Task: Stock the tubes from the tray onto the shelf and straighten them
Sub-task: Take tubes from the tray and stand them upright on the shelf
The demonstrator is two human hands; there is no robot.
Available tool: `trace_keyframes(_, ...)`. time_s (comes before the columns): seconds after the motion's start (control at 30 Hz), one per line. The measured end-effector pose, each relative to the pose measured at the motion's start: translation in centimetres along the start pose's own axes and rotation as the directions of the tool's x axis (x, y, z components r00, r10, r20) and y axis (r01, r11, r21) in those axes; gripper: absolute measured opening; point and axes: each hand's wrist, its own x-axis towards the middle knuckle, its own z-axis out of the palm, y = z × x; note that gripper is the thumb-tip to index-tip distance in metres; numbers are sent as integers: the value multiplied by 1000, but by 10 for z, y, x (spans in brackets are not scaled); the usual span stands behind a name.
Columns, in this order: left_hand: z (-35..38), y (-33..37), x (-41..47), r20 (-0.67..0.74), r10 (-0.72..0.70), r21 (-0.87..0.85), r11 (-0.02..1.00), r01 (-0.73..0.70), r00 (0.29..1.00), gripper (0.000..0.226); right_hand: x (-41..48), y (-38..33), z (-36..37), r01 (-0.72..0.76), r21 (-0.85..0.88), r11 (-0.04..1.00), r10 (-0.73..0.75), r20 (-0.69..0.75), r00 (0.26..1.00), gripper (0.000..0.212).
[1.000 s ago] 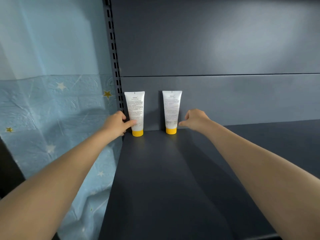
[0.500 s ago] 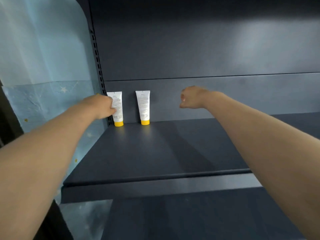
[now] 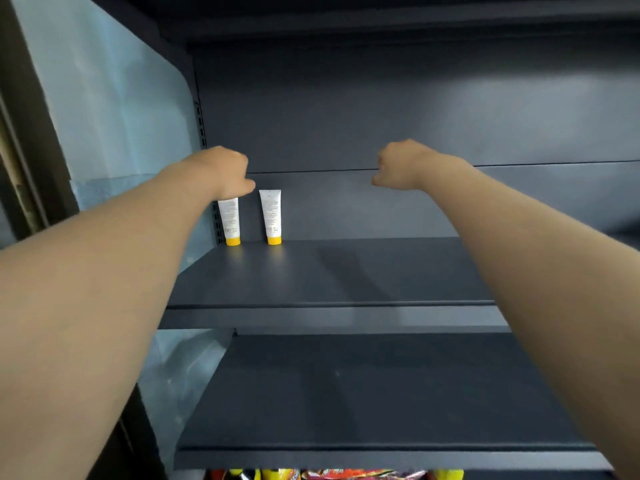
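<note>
Dark shelving (image 3: 381,98) is filling the view, a pale blue sheet (image 3: 114,98) hanging along its left side. Both bare arms are reaching over the upper shelf (image 3: 346,271). The left hand (image 3: 227,173) is hovering, curled, in front of the top of the left tube (image 3: 230,220) (gripping it or not, I cannot tell). The right hand (image 3: 398,166) is making a fist around nothing. That tube and the right tube (image 3: 272,216) are standing upright on yellow caps at the shelf's back left corner.
</note>
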Motion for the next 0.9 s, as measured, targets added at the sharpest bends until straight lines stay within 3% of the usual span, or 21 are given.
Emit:
trace_keyframes(0.2, -14, 27, -32, 19, -13, -42, 999, 14, 1000, 23, -34, 16, -15, -14, 44, 999, 15, -29, 999, 24)
trace_keyframes(0.37, -21, 50, -59, 34, -11, -34, 999, 12, 999, 25, -72, 37, -23, -54, 58, 997, 55, -17, 998, 39)
trace_keyframes(0.6, -29, 86, -109, 19, -20, -63, 998, 21, 1000, 22, -141, 56, -30, -66, 48, 997, 65, 7, 998, 43)
trace_keyframes(0.9, -4, 158, -217, 8, 35, -236, 971, -32, 999, 28, -259, 71, 18, -51, 85, 995, 33, 203, 979, 46)
